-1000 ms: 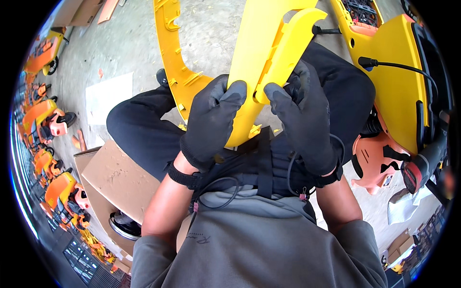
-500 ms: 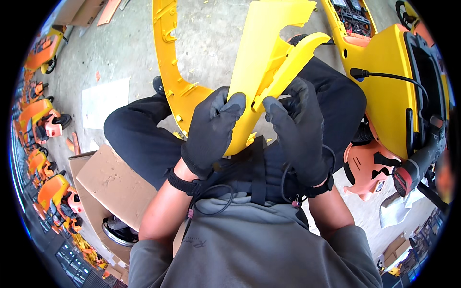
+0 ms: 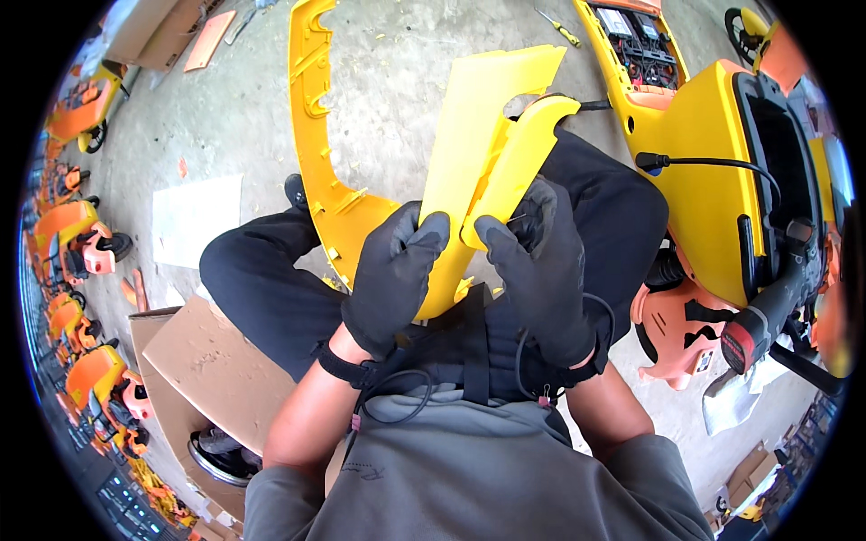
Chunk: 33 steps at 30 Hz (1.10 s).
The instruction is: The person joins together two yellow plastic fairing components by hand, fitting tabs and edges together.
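A large curved yellow plastic body panel (image 3: 462, 131) lies across my lap, its inner ribs and clips showing on the long left arm. In a dark glove, my left hand (image 3: 390, 279) is closed on the panel, thumb pressed on its face. My right hand (image 3: 547, 281), gloved too, pinches the lower end of a smaller hooked yellow trim piece (image 3: 516, 164), thumb on top and fingers behind. The trim piece lies along the panel's right edge, with a narrow slot between them toward the top. Whether the two are joined is hidden.
A yellow scooter body (image 3: 713, 135) with a black cable (image 3: 722, 162) stands close on the right, beside a handlebar grip (image 3: 753, 334). At the left is an open cardboard box (image 3: 216, 361). A screwdriver (image 3: 564, 32) lies on the floor ahead; several scooters line the far left.
Panel and trim piece have come lower, closer to my body, and both hands have moved down with them. The trim piece's lower end now sits lower beside my left thumb.
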{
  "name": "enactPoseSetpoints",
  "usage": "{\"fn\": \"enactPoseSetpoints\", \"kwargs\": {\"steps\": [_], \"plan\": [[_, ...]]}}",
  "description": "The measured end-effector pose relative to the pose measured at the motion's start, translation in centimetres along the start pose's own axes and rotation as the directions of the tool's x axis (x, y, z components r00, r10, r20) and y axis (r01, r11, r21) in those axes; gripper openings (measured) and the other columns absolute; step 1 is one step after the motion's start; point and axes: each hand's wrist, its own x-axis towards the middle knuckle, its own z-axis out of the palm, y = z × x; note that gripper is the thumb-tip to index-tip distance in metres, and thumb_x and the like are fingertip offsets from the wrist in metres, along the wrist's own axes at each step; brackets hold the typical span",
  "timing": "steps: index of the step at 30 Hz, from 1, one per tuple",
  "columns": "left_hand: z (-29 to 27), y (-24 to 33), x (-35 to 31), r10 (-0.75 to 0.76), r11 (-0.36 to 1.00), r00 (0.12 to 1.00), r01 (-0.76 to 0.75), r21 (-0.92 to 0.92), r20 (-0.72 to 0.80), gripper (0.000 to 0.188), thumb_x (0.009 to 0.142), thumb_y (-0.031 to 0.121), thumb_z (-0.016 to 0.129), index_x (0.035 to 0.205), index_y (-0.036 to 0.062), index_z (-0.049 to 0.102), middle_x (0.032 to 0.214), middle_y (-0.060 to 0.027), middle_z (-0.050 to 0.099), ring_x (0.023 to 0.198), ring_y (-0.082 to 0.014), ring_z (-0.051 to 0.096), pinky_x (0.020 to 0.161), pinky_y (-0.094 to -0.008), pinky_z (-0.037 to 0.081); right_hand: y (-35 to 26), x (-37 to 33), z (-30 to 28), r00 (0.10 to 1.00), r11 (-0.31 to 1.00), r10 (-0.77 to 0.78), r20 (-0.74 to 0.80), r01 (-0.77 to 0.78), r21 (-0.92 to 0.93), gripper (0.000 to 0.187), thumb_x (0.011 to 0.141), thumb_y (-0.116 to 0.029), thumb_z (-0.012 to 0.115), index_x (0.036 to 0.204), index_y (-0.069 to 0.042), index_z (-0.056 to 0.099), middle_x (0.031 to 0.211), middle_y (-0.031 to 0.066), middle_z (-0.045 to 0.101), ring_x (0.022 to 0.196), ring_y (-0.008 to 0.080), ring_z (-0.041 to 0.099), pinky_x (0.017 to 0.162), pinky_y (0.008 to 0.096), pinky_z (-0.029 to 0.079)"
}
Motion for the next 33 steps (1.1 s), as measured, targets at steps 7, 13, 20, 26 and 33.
{"fn": "enactPoseSetpoints", "kwargs": {"steps": [7,13,20,26,33], "plan": [[0.4,0.5,0.1,-0.011,1.0,1.0,0.011,-0.007,-0.004,0.025,0.102,0.025,0.056,0.106,0.0007,0.062,0.083,0.0053,0.053,0.073,-0.0015,0.042,0.065,-0.0202,0.037,-1.0,-0.1,0.0,1.0,0.998,0.016,0.012,-0.016,-0.057,0.035,0.093,-0.009,0.067,0.121,0.006,0.05,0.093,0.0133,0.068,0.066,0.0125,0.065,0.061,0.0276,0.052],[0.2,0.0,0.3,-0.015,1.0,1.0,0.015,0.003,-0.005,0.029,0.101,0.027,0.057,0.11,-0.0001,0.064,0.079,0.0042,0.053,0.068,-0.0028,0.041,0.061,-0.022,0.037,-0.9,0.0,0.0,1.0,0.998,0.021,0.02,-0.019,-0.065,0.035,0.094,-0.007,0.066,0.122,0.007,0.05,0.093,0.014,0.068,0.066,0.0126,0.065,0.061,0.0273,0.052],[0.3,0.0,0.3,0.032,0.999,0.999,-0.031,0.009,-0.016,0.027,0.101,0.024,0.056,0.11,-0.0003,0.063,0.079,0.0043,0.053,0.068,-0.0034,0.04,0.061,-0.0219,0.036,-1.5,0.3,0.1,0.999,0.996,0.02,0.034,-0.017,-0.087,0.038,0.093,-0.007,0.067,0.123,0.007,0.048,0.093,0.0147,0.069,0.066,0.0138,0.066,0.061,0.028,0.053],[0.1,0.1,0.2,0.003,1.0,1.0,-0.002,0.024,-0.015,0.026,0.101,0.023,0.055,0.11,-0.0004,0.064,0.079,0.0038,0.053,0.069,-0.0034,0.041,0.061,-0.0221,0.037,-1.7,0.4,0.0,0.998,0.993,0.027,0.057,-0.02,-0.117,0.037,0.093,-0.008,0.067,0.121,0.006,0.048,0.093,0.0151,0.069,0.066,0.0141,0.066,0.061,0.0284,0.053],[0.1,0.1,0.3,0.02,1.0,1.0,-0.019,0.023,-0.016,0.027,0.101,0.022,0.055,0.111,-0.0013,0.064,0.081,0.002,0.056,0.07,-0.0047,0.044,0.063,-0.0228,0.039,-1.6,0.5,-0.1,0.997,0.994,0.036,0.069,-0.029,-0.103,0.039,0.094,-0.011,0.067,0.122,0.006,0.047,0.093,0.0158,0.069,0.066,0.0143,0.067,0.061,0.0286,0.054]]}}
